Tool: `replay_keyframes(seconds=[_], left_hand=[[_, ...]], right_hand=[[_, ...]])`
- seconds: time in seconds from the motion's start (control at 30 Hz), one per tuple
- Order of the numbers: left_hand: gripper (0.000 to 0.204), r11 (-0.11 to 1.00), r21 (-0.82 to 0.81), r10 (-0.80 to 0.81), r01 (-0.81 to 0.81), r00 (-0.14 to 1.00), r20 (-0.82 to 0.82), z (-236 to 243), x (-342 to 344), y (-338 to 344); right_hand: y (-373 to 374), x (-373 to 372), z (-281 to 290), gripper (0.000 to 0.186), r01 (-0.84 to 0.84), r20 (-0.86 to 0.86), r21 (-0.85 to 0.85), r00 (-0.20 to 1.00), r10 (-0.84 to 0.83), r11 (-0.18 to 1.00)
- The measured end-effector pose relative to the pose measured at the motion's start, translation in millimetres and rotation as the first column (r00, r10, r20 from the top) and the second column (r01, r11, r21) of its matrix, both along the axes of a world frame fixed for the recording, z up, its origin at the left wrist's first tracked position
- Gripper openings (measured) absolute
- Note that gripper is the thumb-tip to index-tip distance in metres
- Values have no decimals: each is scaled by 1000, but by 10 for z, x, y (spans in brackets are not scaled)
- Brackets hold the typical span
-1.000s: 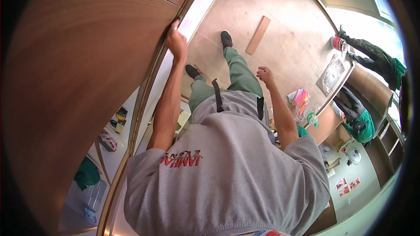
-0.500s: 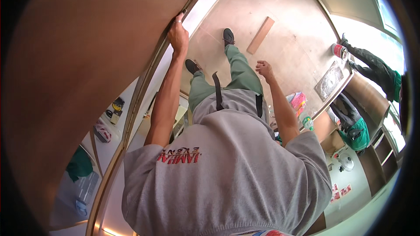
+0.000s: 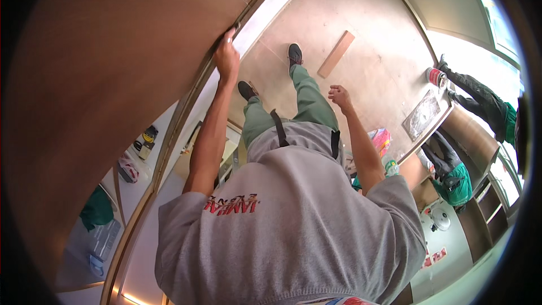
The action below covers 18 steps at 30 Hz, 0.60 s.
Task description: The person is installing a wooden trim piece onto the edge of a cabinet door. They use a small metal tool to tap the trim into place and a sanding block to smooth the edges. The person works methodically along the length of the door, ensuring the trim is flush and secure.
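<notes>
On my left stands a large brown wooden door (image 3: 130, 39), its long edge slanting from the top toward the lower left. My left hand (image 3: 227, 61) is raised with the arm stretched out, its fingers closed round that edge. A small dark piece shows at the fingertips; its kind is too small to make out. Over the floor to the right, my right hand (image 3: 340, 96) hangs in the air with loosely bent fingers, apart from one another. Nothing shows in it. Nearest to it, a flat wooden board (image 3: 336, 54) lies on the floor.
A red and white can (image 3: 436, 77) stands by a person's dark-trousered legs (image 3: 480, 93). Another person in green (image 3: 454, 185) bends at the right. A pink plastic bag (image 3: 380, 140) and a clear bottle (image 3: 390, 166) are beside my right arm. A dusty rectangular sheet (image 3: 422, 114) lies beyond.
My left hand and the door edge have shifted slightly toward me. The fingers of my right hand have loosened from a tighter curl. The whole view has shifted a little.
</notes>
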<state>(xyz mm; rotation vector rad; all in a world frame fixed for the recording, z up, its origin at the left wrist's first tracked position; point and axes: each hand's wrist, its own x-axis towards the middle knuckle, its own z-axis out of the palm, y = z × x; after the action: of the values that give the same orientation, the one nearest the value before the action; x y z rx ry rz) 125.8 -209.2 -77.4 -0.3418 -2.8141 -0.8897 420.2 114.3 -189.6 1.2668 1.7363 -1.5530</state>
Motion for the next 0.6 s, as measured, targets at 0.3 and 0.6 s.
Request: replay_keyframes(seconds=[0.3,0.6], left_hand=[[39,999,-40,23,-20,998,65,56,-133,226],[37,990,-115,86,-81,996,34,10,-119,162]], right_hand=[[10,13,11,34,32,-23,5,999,-32,999],[-19,28,-14,36,61,-5,-30,998,-62,998]])
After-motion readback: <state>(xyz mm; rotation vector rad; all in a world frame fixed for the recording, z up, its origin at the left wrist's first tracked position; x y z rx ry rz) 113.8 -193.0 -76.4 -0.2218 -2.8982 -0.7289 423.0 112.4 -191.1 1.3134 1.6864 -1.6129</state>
